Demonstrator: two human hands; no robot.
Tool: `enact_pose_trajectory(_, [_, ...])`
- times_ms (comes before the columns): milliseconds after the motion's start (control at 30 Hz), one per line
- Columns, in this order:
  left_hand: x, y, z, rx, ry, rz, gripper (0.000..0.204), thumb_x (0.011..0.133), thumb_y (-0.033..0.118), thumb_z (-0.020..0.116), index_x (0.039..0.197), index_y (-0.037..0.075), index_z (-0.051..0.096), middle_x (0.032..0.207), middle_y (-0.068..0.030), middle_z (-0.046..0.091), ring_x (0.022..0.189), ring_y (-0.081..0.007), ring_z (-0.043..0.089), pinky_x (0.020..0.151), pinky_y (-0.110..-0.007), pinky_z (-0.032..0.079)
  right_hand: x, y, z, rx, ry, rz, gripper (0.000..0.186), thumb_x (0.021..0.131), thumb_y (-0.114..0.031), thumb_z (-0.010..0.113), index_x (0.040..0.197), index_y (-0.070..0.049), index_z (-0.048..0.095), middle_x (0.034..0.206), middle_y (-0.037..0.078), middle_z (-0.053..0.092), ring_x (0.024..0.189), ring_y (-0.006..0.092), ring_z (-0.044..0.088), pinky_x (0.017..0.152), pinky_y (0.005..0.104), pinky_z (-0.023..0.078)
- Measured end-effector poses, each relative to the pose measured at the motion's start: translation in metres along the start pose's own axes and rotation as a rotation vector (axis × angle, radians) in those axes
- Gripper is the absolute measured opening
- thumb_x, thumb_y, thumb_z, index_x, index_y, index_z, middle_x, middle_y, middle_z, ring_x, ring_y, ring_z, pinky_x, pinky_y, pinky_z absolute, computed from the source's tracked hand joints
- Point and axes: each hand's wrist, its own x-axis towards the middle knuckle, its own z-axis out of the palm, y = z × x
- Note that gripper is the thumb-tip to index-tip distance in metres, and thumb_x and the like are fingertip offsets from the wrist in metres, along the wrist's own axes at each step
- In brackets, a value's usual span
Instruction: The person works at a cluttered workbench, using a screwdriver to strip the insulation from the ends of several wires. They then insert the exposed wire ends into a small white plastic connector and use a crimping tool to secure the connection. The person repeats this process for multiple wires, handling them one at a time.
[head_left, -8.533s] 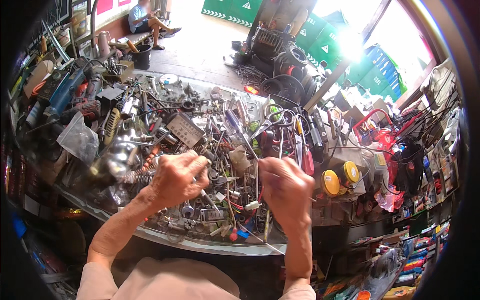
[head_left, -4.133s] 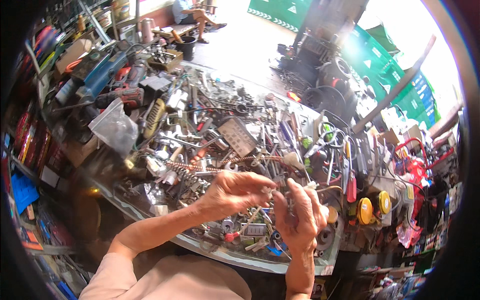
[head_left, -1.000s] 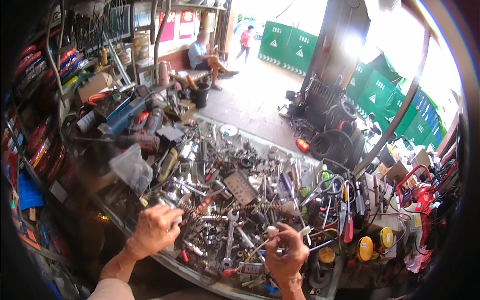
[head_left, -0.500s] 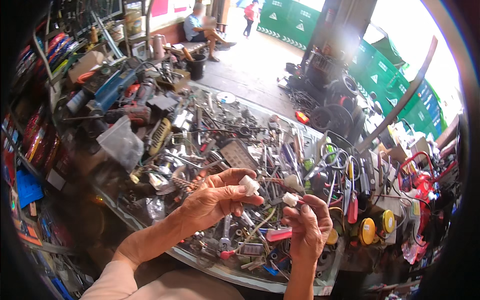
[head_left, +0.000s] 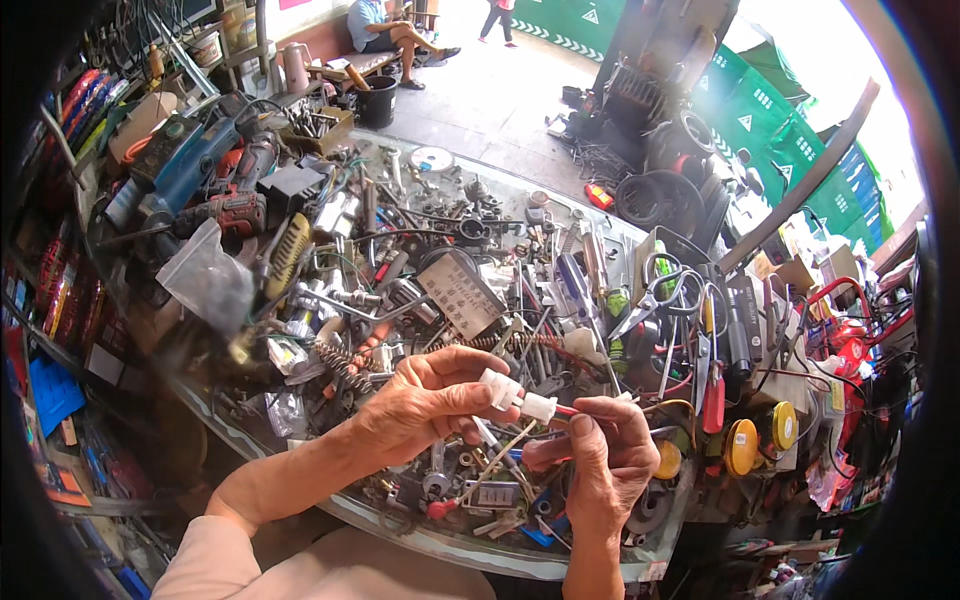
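Note:
Above the middle of the cluttered glass-topped counter, my left hand pinches a white plastic connector between thumb and fingers. My right hand grips a smaller white plug by the red wire behind it. The plug's front end meets the connector's edge; whether it has entered cannot be made out. Beneath my hands lie a wrench, cables and many small metal parts. A coil spring lies left of my left hand.
Scissors and yellow round tins stand to the right. A red-and-black drill and a clear plastic bag lie at left. Beyond the counter, a person sits on a bench, and another walks on the pavement.
The two white connector pieces have come together from a small gap. My right hand has moved slightly left and turned the plug toward the connector. The view has tilted down a little.

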Motion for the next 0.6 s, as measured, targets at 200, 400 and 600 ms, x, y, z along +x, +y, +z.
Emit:
enact_pose_trajectory(200, [-0.005,-0.003,0.003,0.235,0.001,0.134,0.039,0.09,0.007,0.074,0.124,-0.002,0.059,0.108,-0.0172,0.071,0.095,-0.0196,0.071,0.065,-0.028,0.06,-0.004,-0.004,0.006,-0.07,-0.049,0.066,0.018,0.095,0.0,0.063,0.111,0.008,0.059,0.09,0.017,0.071,0.071,0.0203,0.072,0.063,0.03,0.061])
enact_pose_trajectory(400, [-0.009,-0.005,0.005,0.345,0.05,0.144,0.038,0.09,0.007,0.074,0.124,-0.004,0.06,0.106,-0.0154,0.072,0.09,-0.0159,0.071,0.065,-0.025,0.06,-0.003,0.0,0.008,-0.117,-0.076,0.101,0.02,0.094,-0.003,0.067,0.109,0.008,0.06,0.092,0.017,0.071,0.07,0.0182,0.072,0.061,0.0286,0.06])
enact_pose_trajectory(600, [-0.012,0.001,0.005,0.353,0.009,0.071,0.04,0.09,0.005,0.073,0.126,-0.005,0.06,0.105,-0.0153,0.072,0.094,-0.0177,0.071,0.065,-0.025,0.061,0.004,0.002,-0.002,0.007,-0.1,0.242,0.022,0.091,-0.006,0.072,0.107,0.006,0.063,0.09,0.013,0.071,0.066,0.0159,0.069,0.056,0.0269,0.059])
